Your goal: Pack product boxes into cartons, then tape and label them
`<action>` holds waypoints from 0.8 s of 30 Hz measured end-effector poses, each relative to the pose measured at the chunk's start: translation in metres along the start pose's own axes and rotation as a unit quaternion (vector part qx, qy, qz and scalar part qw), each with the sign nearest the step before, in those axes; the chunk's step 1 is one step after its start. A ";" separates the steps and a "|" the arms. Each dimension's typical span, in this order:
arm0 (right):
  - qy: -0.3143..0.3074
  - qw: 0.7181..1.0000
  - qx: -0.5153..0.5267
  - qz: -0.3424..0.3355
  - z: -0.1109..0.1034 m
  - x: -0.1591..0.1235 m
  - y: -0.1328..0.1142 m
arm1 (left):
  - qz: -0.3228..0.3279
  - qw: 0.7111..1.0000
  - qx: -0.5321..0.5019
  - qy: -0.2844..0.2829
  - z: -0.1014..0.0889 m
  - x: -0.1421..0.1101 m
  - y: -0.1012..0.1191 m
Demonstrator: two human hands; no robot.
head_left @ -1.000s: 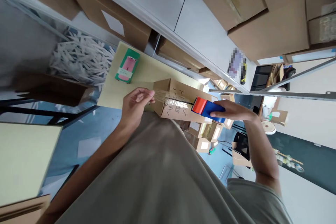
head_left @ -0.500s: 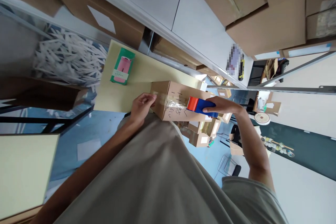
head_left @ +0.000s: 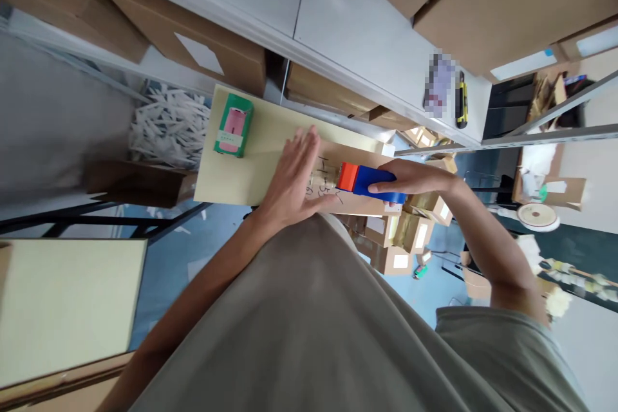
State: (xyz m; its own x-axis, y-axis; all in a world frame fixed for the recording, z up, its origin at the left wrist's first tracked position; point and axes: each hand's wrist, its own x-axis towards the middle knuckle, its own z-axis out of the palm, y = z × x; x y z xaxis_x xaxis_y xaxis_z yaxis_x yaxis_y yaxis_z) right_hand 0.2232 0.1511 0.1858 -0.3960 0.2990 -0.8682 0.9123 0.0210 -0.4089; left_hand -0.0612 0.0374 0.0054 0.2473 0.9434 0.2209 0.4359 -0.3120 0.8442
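A cardboard box with black handwriting lies on the pale yellow tabletop in front of me. My left hand is spread over the box's left end, fingers stretched out and palm against it. A blue and orange tape dispenser is gripped in my right hand, its orange head resting on the box's top. Clear packing tape runs along the top between the dispenser and my left hand. The box's left end is hidden under that hand.
A green box with a pink picture lies at the table's left. Behind runs a grey shelf with a yellow-black utility knife and large cartons. A carton of white paper strips stands left; several taped boxes sit at right.
My left hand has gone from a loose pinch beside the box's left end to lying spread on it. The dispenser stays on the box's top in my right hand. The view has shifted.
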 end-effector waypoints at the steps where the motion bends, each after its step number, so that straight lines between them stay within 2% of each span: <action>1: -0.007 1.000 0.003 -0.010 -0.001 0.000 0.001 | 0.011 0.999 0.027 -0.035 0.001 0.005 0.007; 5: -0.033 0.998 0.015 -0.055 0.000 0.000 0.006 | -0.029 0.984 0.136 -0.111 0.004 0.012 0.020; 8: -0.004 0.997 0.002 -0.083 0.004 -0.003 0.020 | -0.052 0.972 0.179 -0.140 0.002 0.010 0.023; 10: 0.021 0.996 -0.004 -0.082 0.005 -0.011 0.040 | -0.063 0.971 0.182 -0.145 0.000 0.009 0.025; 13: 0.021 0.998 0.009 -0.065 0.001 -0.034 0.083 | -0.074 0.974 0.167 -0.131 0.000 0.008 0.025; 20: -0.026 0.998 0.050 0.033 -0.021 -0.121 0.204 | -0.092 0.977 0.148 -0.125 -0.001 0.007 0.015; 22: -0.037 0.996 0.046 0.069 -0.024 -0.134 0.236 | -0.103 0.973 0.156 -0.136 -0.002 0.008 0.012; 24: -0.041 0.994 0.045 0.088 -0.022 -0.136 0.263 | -0.109 0.967 0.172 -0.152 -0.004 0.010 0.009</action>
State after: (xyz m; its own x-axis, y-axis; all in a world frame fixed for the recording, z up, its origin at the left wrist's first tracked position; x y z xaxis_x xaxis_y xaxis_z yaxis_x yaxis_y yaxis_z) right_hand 0.5194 0.1367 0.2018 -0.2413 0.2109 -0.9473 0.9569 -0.1108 -0.2684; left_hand -0.0581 0.0444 0.0167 0.3366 0.9308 -0.1424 0.7555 -0.1768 0.6308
